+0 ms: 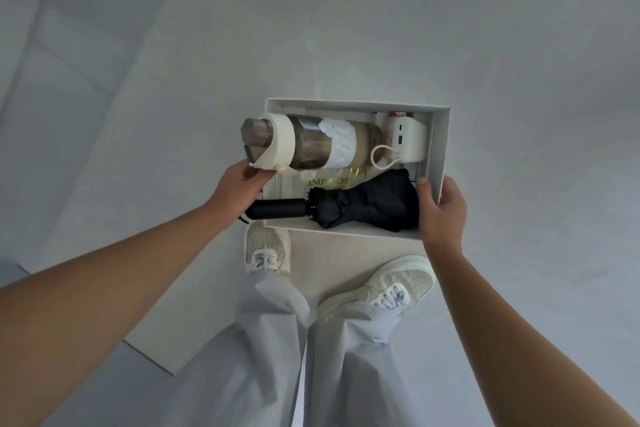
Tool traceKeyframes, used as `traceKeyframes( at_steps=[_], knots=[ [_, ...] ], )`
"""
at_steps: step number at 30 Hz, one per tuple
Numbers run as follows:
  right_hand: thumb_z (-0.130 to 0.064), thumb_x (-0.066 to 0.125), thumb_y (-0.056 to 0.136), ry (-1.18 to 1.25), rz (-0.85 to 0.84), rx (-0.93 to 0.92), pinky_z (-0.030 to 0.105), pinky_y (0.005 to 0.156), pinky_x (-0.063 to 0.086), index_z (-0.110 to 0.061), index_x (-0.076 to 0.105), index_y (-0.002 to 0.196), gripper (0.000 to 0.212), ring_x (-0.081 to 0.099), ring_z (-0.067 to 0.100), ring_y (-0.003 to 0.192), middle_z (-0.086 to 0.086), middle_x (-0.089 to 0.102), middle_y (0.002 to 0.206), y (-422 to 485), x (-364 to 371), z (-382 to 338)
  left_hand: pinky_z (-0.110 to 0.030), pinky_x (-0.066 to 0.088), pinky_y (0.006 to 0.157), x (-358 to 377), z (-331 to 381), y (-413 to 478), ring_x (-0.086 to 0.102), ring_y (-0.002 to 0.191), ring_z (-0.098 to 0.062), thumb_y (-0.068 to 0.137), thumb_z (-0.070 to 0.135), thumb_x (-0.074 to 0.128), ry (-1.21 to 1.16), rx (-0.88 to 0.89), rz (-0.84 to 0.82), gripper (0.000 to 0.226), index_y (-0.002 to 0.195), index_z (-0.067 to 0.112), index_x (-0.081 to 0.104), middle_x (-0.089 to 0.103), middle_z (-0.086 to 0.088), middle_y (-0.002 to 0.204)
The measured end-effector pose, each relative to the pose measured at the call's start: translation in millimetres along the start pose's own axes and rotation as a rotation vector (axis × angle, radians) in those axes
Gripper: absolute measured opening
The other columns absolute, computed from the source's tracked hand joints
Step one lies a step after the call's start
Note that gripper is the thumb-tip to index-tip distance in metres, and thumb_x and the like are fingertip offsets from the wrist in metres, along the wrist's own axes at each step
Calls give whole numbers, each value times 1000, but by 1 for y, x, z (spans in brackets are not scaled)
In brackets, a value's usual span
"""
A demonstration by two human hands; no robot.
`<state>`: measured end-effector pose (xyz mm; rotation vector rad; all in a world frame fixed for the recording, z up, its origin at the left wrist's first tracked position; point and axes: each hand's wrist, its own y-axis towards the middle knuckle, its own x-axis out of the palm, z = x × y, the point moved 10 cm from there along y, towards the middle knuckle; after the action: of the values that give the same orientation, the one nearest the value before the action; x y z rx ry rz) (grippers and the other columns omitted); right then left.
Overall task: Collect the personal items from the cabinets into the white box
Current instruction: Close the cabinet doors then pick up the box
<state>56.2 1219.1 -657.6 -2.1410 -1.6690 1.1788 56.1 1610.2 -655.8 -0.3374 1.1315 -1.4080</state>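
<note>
Above the pale floor, the white box (440, 146) was held from both ends: the left hand (239, 189) was closed on its left edge beside the bottle cap, the right hand (441, 208) clamped on its right wall. Inside were laid a tinted bottle (311, 142), a cream power bank (407, 142) and a folded black umbrella (363, 206).

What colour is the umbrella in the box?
Black, canopy and handle alike; the umbrella shows clearly in the head view.
</note>
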Motion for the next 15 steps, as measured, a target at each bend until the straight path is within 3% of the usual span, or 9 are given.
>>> traceKeyframes(
  at_steps=[3, 6, 8, 10, 12, 15],
  knots=[
    [-35, 58, 100, -3, -1, -28, 6, 63, 41, -20, 67, 102, 18, 56, -9, 71, -14, 63, 79, 2, -1, -1, -32, 51, 74, 0, 2, 5, 61, 75, -9, 88, 47, 66, 39, 23, -10, 16, 86, 32, 62, 61, 16, 69],
    [-35, 56, 100, -6, 11, -52, 9, 60, 37, -24, 64, 92, 16, 52, -6, 65, -24, 58, 69, 3, -2, -2, -34, 50, 65, -2, 8, 4, 61, 60, -11, 89, 42, 67, 37, 61, 38, 19, 78, 27, 62, 60, 9, 59],
    [-34, 55, 100, -3, 29, -66, 11, 61, 36, -25, 62, 89, 16, 51, -4, 65, -27, 57, 68, 3, -2, -2, -42, 53, 68, -2, 10, -1, 61, 61, -17, 91, 40, 65, 11, 82, 55, 18, 81, 25, 63, 62, 3, 62],
    [-33, 55, 101, 37, 48, -63, 12, 71, 44, -21, 69, 105, 19, 61, -6, 78, -28, 66, 86, 2, -5, 0, -44, 53, 71, 0, 11, -7, 60, 62, -16, 93, 39, 62, -10, 94, 75, 21, 87, 19, 65, 62, 5, 65],
    [-37, 56, 101, 60, 57, -36, 21, 89, 53, -21, 66, 130, 35, 68, 2, 101, -12, 73, 115, 0, -7, 3, -35, 50, 70, 0, 12, -10, 57, 64, -7, 94, 38, 62, -36, 100, 112, 18, 92, 20, 64, 61, 16, 65],
    [-37, 55, 101, 40, 45, -70, 41, 99, 55, -19, 63, 135, 40, 69, 16, 112, 1, 73, 122, -3, -9, -1, -28, 43, 64, -3, 16, -13, 56, 57, -1, 94, 34, 62, -34, 114, 154, 17, 80, 24, 61, 59, 17, 53]
  ],
)
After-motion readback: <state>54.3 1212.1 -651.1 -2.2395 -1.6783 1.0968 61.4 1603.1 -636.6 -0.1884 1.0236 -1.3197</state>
